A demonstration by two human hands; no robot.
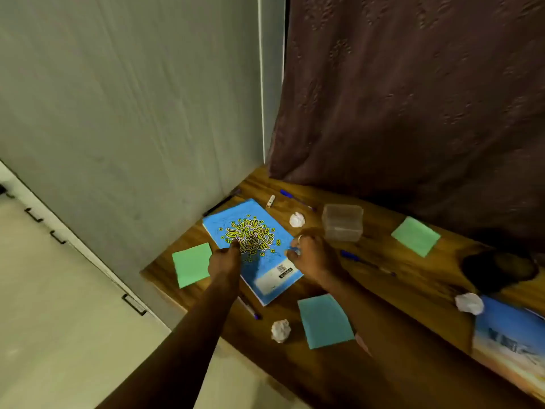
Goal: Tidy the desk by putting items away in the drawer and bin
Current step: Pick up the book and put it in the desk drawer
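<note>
The blue notebook (265,270) lies flat on the worktop (398,305) at mid-frame. The left hand (225,259) rests its fingers on the cover, curl unclear. The right hand (312,255), fingers curled, seems to pinch its right edge. It looks light, thin and probably floppy, so it is best lifted by both long edges.

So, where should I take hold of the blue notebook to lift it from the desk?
Take the notebook by its right long edge, coming from the right, thumb on top, fingers under. It lies flat on the desk, so nothing stands up to grasp from above; that edge is free, with the right hand at it.
</note>
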